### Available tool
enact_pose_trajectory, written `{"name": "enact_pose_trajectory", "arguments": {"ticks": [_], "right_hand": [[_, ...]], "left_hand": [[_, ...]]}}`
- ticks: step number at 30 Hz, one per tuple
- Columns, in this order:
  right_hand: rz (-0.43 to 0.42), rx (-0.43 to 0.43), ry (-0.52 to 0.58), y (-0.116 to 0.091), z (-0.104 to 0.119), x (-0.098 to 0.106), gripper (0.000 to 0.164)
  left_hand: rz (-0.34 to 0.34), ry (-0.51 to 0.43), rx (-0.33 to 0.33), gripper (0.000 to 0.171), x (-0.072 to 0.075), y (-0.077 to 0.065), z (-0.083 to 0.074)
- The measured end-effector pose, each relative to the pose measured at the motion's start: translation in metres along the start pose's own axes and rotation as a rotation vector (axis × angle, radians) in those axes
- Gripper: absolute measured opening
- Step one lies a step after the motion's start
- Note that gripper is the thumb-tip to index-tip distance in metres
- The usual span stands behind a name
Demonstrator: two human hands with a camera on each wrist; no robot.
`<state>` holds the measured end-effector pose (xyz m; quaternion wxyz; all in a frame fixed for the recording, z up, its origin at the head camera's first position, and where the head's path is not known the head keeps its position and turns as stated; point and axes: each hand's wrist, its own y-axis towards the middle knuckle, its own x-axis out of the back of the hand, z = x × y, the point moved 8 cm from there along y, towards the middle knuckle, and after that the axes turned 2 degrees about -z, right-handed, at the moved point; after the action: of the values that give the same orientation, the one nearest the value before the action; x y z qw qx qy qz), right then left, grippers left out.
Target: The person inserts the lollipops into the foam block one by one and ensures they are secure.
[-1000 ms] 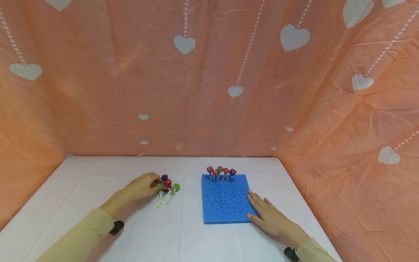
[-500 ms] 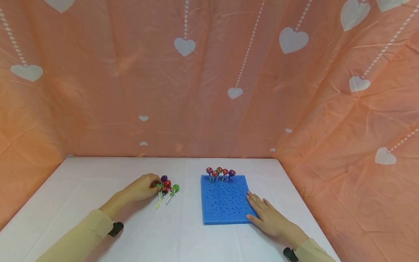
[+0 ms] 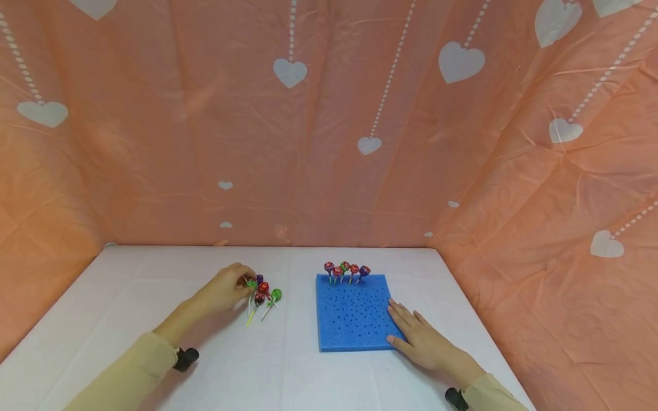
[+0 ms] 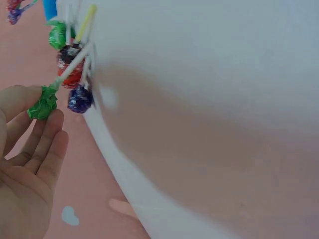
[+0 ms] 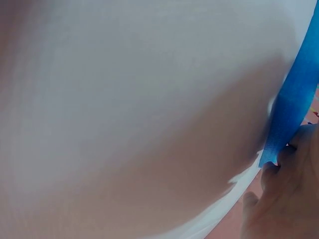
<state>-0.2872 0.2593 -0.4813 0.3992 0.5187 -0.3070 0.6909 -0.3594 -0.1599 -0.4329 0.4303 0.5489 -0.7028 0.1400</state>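
Observation:
My left hand [image 3: 225, 289] pinches a green-wrapped lollipop [image 4: 44, 103] by its candy head between thumb and fingers, with the white stick pointing away from the palm. Right beside it lies a small pile of lollipops: a purple one [image 4: 79, 98], a red one [image 3: 264, 287], a dark red one [image 3: 259, 299] and another green one [image 3: 276, 294]. My right hand [image 3: 425, 343] rests with straight fingers on the right edge of a blue foam block [image 3: 349, 334] dotted with small holes. Several lollipops [image 3: 337, 271] stand upright in a cluster along the block's far edge.
A white cloth covers the table [image 3: 231, 365]. Behind and at the sides hangs an orange curtain [image 3: 329, 194] with white hearts, meeting the table's back edge. Between the loose lollipops and the foam block is a strip of bare cloth.
My left hand has risen slightly, lifting the green lollipop a little from its place in the pile. The right hand stays on the foam block.

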Motion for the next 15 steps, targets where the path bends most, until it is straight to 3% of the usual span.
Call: {"name": "enact_pose_trajectory", "arguments": {"ticks": [6,15], "right_hand": [[0.011,-0.012,-0.003,-0.001,-0.001,-0.001,0.077],[0.005,-0.002,0.015,-0.001,0.001,0.002,0.076]], "left_hand": [[-0.064,0.016,-0.037,0.025,0.006,-0.002,-0.01],[-0.236,-0.041,-0.106,0.027,0.015,0.002,-0.033]]}}
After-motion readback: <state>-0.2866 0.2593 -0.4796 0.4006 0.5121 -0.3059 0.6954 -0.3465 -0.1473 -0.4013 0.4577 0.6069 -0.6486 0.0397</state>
